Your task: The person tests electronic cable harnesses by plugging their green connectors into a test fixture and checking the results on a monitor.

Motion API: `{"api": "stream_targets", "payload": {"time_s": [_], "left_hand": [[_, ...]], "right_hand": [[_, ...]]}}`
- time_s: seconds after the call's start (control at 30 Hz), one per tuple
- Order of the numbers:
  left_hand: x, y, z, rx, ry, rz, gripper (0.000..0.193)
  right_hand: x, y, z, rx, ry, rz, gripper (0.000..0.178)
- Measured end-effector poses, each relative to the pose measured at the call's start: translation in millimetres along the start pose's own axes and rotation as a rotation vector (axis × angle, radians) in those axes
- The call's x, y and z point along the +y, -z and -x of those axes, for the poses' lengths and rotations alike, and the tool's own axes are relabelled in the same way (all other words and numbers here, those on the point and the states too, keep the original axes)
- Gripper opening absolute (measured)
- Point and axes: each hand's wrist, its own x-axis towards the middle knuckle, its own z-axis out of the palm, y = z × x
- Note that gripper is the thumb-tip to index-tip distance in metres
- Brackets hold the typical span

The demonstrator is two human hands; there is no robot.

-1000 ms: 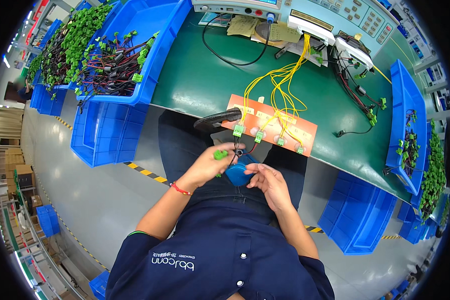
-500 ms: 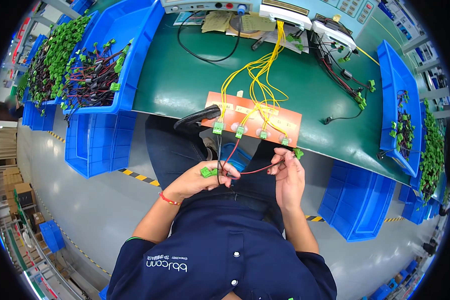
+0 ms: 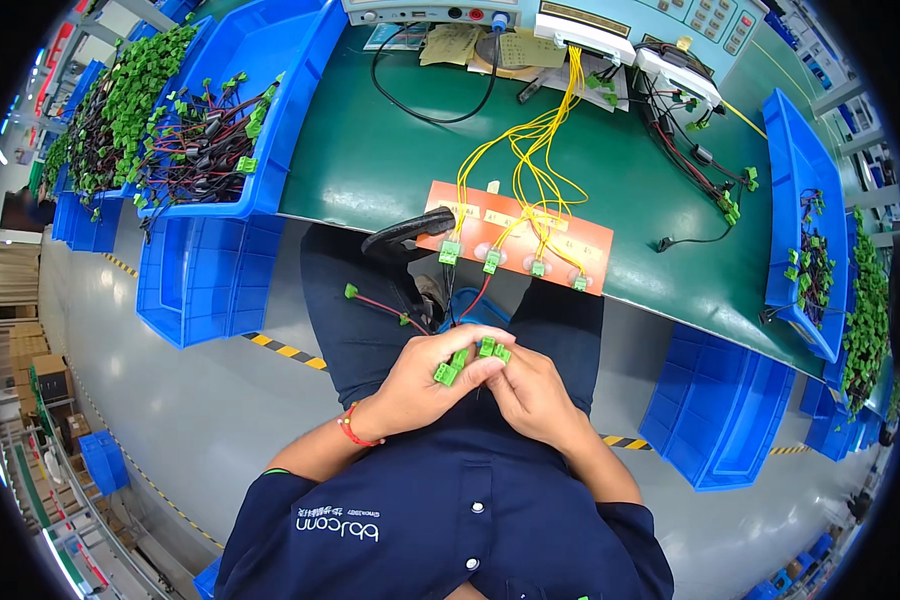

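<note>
Green connectors [image 3: 467, 358] on thin red and black wires sit over the person's lap, pinched between the left hand [image 3: 425, 385] and the right hand [image 3: 530, 392], both closed on them, so a hard pull could tear a wire out

Small green plug connectors [image 3: 467, 359] on red and black wires [image 3: 402, 313], bunched together above the lap.

We wear a dark navy work shirt [image 3: 450, 520] with short sleeves, a small round button on the front placket and pale lettering printed on the chest. Our trousers [image 3: 355, 330] are dark navy too. A thin red cord bracelet [image 3: 350, 430] circles our left wrist. Both forearms are uncovered.
</note>
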Motion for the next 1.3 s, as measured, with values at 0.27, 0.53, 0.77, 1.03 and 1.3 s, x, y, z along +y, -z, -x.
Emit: {"api": "stream_targets", "payload": {"time_s": [0.27,0.53,0.77,1.03,1.3], "left_hand": [[-4.9,15.5,3.5,0.179,0.059,0.244,0.020],[-17.7,30.5,8.4,0.099,0.177,0.694,0.033],[-22.6,19.3,9.2,0.146,0.328,0.486,0.036],[-25.1,18.0,9.4,0.132,0.340,0.511,0.031],[-17.1,11.9,3.7,0.126,0.329,0.491,0.026]], "right_hand": [[11.5,16.9,9.0,0.174,-0.197,-0.763,0.024],[12.2,24.3,2.4,0.365,-0.266,-0.778,0.035],[22.5,15.3,-22.0,0.226,-0.466,-0.867,0.035],[24.7,13.1,-25.5,0.223,-0.515,-1.024,0.033],[17.0,15.4,-25.6,0.245,-0.504,-0.980,0.033]]}}
